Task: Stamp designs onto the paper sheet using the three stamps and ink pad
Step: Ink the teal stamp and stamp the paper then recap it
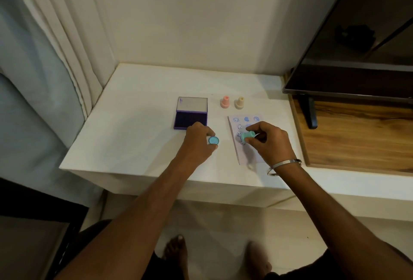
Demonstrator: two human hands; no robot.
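Note:
A small paper sheet point(252, 121) with several blue stamped marks lies on the white table point(138, 128). My right hand point(270, 141) grips a teal stamp point(247, 135) tilted over the sheet's left part. My left hand point(199, 140) pinches a round teal cap point(213, 140) just left of the sheet. The purple ink pad point(191, 114) lies open behind my left hand, its lid standing up. A pink stamp point(225, 101) and a cream stamp point(239, 103) stand upright behind the sheet.
A dark TV screen point(357, 34) on a black foot point(309, 112) stands on a wooden surface point(357, 134) at the right. A curtain point(55, 45) hangs at the left. The wall runs behind the table. My bare feet show below the table's front edge.

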